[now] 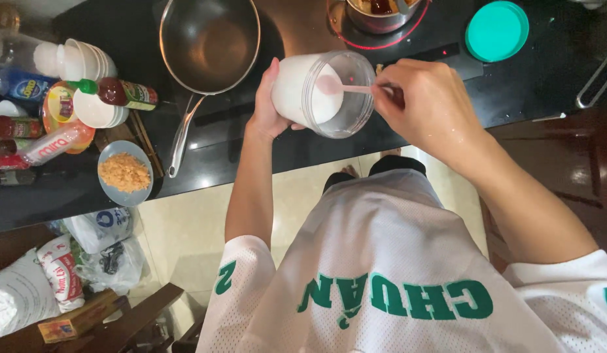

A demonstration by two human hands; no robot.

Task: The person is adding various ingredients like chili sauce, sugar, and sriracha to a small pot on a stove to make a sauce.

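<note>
A: Jar (310,91) status?
B: Tilted above the near counter (251,147) edge, white powder inside. Left hand (267,98) wrapped around its base.
A: Right hand (421,104)?
B: Pinching pink spoon (339,87), bowl inside jar mouth. Empty pan (210,40) far left of it.

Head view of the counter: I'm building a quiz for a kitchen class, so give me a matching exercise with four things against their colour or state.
Things:
1. Jar
2. Lid
3. Frying pan
4. Small plate

States:
A. Teal, lying flat on the counter at the right
B. Tilted in the left hand, white powder inside
C. Blue, holding orange-yellow crumbs
D. Metal, with nothing in it

Pairs: 1-B, 2-A, 3-D, 4-C
</note>
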